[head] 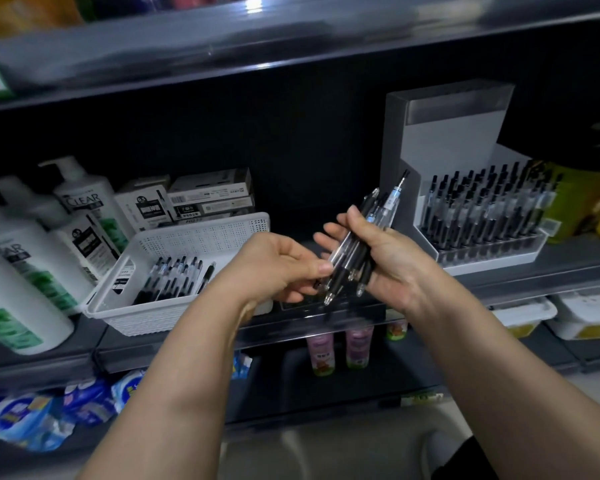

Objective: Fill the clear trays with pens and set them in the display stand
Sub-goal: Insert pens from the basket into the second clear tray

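Observation:
My right hand grips a bundle of clear-and-black pens slanted up to the right, above the shelf's front edge. My left hand pinches the lower end of one pen in that bundle. To the right stands the white display stand, and at its foot a clear tray holds several upright pens. On the left, a white perforated basket holds several loose pens lying flat.
Pen boxes are stacked behind the basket. White shampoo bottles crowd the shelf's left end. Yellow packages sit right of the stand. Small bottles and blue packs fill the lower shelves.

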